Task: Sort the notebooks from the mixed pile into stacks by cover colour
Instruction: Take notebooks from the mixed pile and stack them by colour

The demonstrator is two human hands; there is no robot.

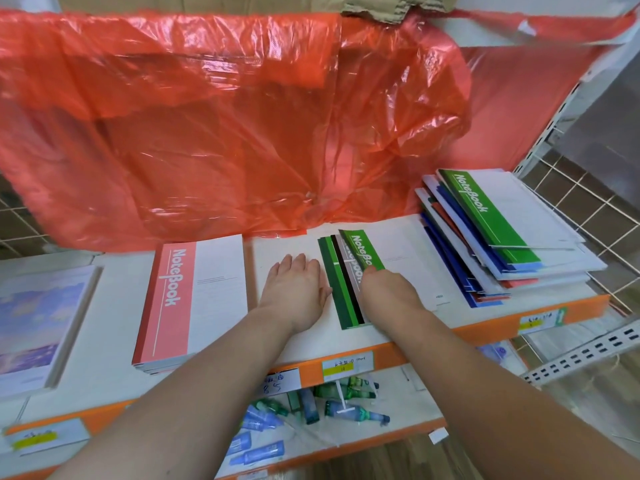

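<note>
Shelf: bare strip btwn purple-cover stack & red stack. Gap btwn red stack & green stack is filled by left hand, flat. Mixed pile sits just beside green stack, no lane. Orange plastic sheet blocks back; wire grid closes right end. Front edge open.
</note>
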